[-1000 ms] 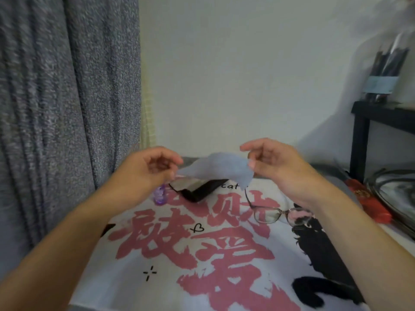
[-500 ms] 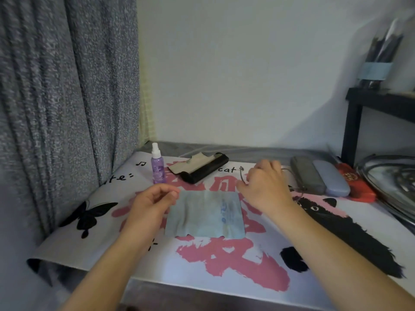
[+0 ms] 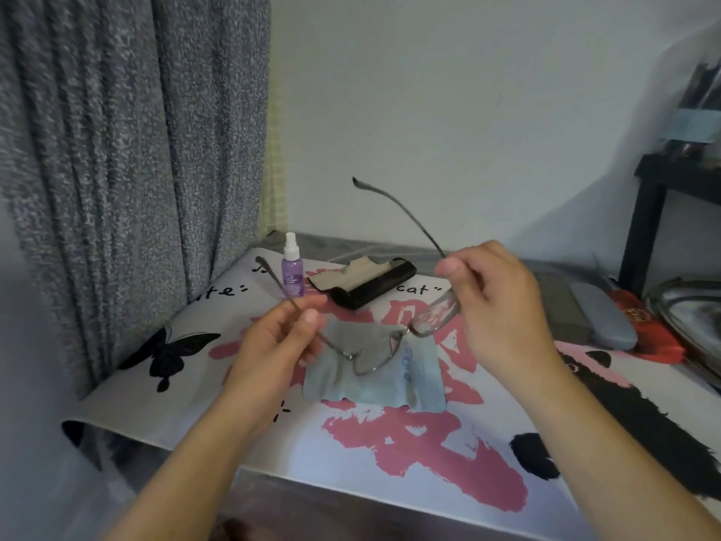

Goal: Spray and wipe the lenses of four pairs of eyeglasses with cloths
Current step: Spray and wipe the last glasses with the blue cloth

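Eyeglasses (image 3: 384, 345) newly lifted off "cat"-lettered mat (image 3: 419, 288), both hands.

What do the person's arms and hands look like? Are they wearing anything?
Both arms are bare right down to the bottom of the picture: no sleeves show. The left hand and the right hand have no gloves, and I can see no rings, watch or bracelets. The fingernails look short and plain, without polish.

Both hands (image 3: 273, 345) (image 3: 495, 306) on open eyeglasses (image 3: 374, 353) above blue cloth (image 3: 413, 384)
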Tool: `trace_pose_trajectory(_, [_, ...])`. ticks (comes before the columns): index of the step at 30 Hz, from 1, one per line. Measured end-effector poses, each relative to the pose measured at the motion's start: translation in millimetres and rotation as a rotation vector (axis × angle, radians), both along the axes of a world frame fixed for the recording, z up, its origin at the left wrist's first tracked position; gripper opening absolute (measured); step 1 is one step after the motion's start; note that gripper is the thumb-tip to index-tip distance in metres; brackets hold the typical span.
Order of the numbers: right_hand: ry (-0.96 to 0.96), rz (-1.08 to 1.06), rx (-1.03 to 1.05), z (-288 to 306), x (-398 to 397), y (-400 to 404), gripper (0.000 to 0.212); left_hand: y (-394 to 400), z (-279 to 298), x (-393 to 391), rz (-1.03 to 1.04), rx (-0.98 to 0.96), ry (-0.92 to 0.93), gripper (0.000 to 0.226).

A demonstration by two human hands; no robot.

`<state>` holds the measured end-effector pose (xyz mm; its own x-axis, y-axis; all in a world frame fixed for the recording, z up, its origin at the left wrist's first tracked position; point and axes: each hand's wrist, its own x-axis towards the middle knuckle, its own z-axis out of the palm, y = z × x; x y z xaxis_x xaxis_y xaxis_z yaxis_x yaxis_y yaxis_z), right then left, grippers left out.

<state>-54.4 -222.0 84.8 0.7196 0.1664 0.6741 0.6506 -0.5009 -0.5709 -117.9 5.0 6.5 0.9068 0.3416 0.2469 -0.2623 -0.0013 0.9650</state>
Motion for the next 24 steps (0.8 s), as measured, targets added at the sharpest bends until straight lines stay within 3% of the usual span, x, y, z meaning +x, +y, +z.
trace_pose_trajectory(8, [0.093,0.080,0.176,-30.3,14.4,24.7,0.023,1.7,-0.7,-7.1,0.088,-0.031,-0.028,0.005])
trace_pose_trajectory(12, [0.122,0.092,0.251,-28.0,25.9,34.3,0.028,1.4,-1.7,-4.2,0.136,-0.009,-0.047,0.021])
trace_pose_trajectory(18, [0.380,0.276,0.443,-28.1,51.0,75.1,0.031,3.8,-5.8,-9.9,0.582,-0.110,-0.181,0.013])
trace_pose_trajectory(22, [0.561,0.441,0.339,-23.0,85.9,129.9,0.014,5.0,-6.8,-7.9,0.711,-0.129,-0.177,0.013])
trace_pose_trajectory(24, [0.515,0.516,0.168,-21.8,100.1,160.7,0.031,8.1,-6.9,-6.0,0.730,-0.160,-0.171,0.012])
